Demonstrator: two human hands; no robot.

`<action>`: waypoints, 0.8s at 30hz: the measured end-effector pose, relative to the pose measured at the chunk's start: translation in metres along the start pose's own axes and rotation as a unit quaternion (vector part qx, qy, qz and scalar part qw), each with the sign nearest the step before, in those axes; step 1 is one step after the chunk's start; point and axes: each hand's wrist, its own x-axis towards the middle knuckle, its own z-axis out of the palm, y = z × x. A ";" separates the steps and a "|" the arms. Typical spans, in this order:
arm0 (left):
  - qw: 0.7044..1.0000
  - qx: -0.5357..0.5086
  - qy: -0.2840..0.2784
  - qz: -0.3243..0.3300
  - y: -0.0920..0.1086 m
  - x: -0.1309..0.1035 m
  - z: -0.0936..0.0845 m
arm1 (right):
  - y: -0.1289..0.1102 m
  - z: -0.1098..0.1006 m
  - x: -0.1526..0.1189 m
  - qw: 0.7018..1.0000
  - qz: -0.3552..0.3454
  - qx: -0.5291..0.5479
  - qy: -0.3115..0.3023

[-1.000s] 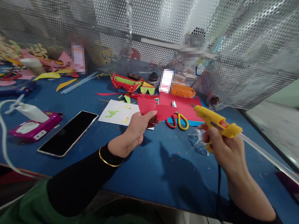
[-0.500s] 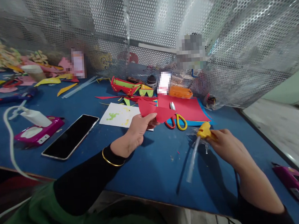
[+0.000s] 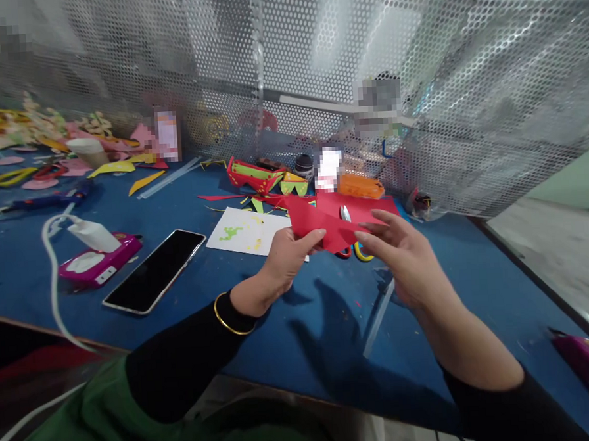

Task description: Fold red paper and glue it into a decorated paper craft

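Observation:
My left hand (image 3: 289, 257) pinches a cut piece of red paper (image 3: 319, 222) between thumb and fingers, above the table. At the right end of this piece is my right hand (image 3: 407, 254), its thumb and fingers apart around the tip; whether they touch it I cannot tell. Below the right hand a clear glue stick (image 3: 379, 318) slants over the table, while the yellow glue gun is hidden by the hand. Scissors (image 3: 363, 252) with red and yellow handles lie behind the paper piece, partly covered. Under them is a larger red sheet (image 3: 387, 206).
A white sheet (image 3: 240, 231) with green and yellow marks lies left of centre. Nearby are a black phone (image 3: 156, 270) and a purple power strip (image 3: 102, 260) with a charger. Red paper glasses (image 3: 253, 176) and an orange case (image 3: 362, 186) stand near the perforated screen (image 3: 316, 68).
My right hand has let go of the yellow glue gun and moved up and left to the red paper piece. The left hand still holds the piece, now turned somewhat.

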 end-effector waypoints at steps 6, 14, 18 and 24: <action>0.999 0.008 -0.025 -0.029 0.000 -0.001 -0.001 | 0.014 0.025 0.010 0.996 0.062 0.064 -0.008; 0.993 0.030 -0.081 -0.085 -0.008 0.002 -0.002 | 0.030 0.023 0.006 0.997 0.012 0.052 0.050; 0.992 0.020 -0.096 -0.082 -0.010 0.001 -0.002 | 0.034 0.023 0.005 0.998 0.000 0.035 0.052; 0.992 0.031 -0.093 -0.079 -0.009 0.001 0.000 | 0.035 0.025 0.003 0.997 0.010 0.050 0.052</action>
